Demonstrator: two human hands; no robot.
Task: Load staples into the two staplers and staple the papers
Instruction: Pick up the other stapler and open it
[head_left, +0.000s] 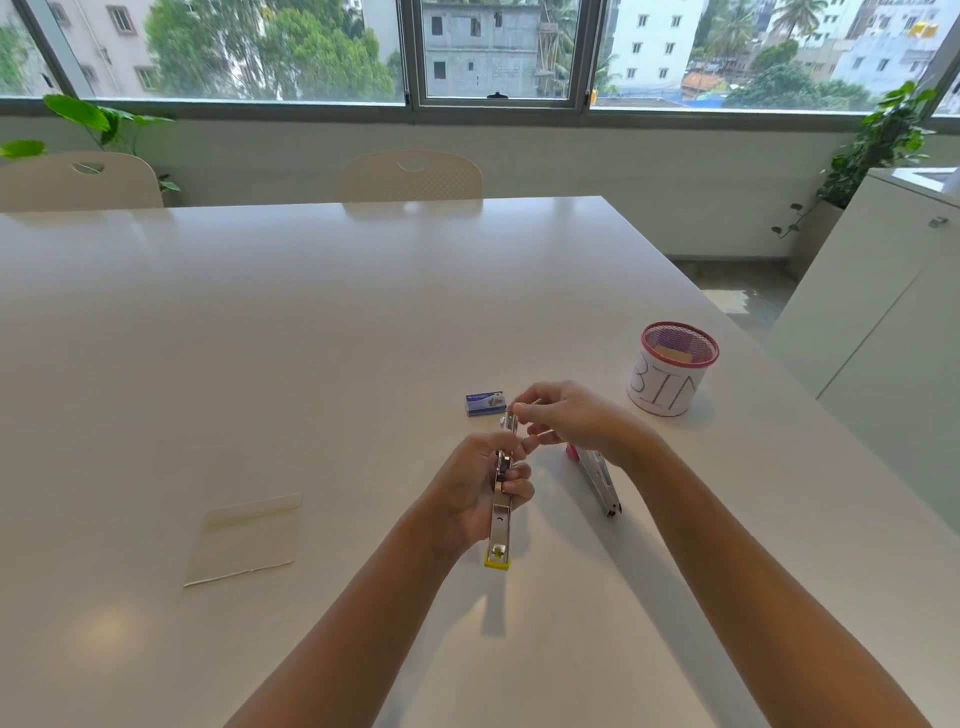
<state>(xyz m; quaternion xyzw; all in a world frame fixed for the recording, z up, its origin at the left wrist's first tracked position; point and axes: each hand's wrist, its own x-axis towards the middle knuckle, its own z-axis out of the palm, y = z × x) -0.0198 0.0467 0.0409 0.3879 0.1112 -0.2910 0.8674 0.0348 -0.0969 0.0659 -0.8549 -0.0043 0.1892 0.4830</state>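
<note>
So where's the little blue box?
In the head view, the small blue staple box lies on the white table, just beyond the hands, left of the pink mesh bin.

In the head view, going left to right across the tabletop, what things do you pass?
Papers → yellow stapler gripped in the left hand → pink stapler lying on the table → mesh bin. The staple box and the right hand overlap the staplers' span, so they are left out.
</note>
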